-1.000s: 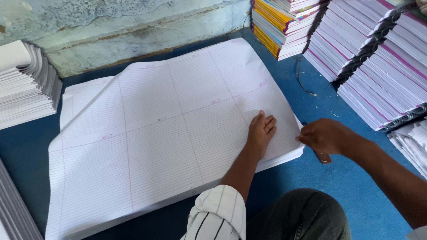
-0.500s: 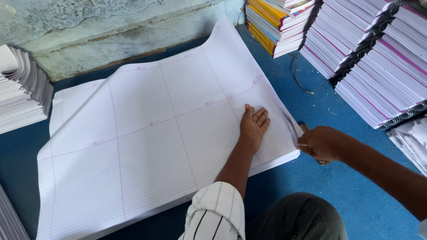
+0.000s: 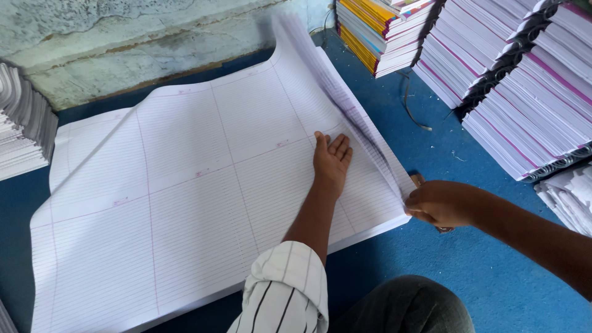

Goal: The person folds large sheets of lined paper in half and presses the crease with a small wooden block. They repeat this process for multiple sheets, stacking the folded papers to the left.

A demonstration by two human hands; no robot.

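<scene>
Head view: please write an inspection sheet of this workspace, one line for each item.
Surface: blue floor covering, with small white scraps on it.
Job's things: stack of large ruled sheets; top sheets lifted at the right edge, blurred.
Clutter: piles of folded white paper at left; bound notebook stacks at upper right; coloured-cover stack.
Hands: left hand flat on the ruled stack; right hand pinching the lifted sheet edge, a small brown object partly hidden beneath it.
Cables: thin dark cord on the floor beside the stacks.
Surroundings: worn pale wall behind.
</scene>
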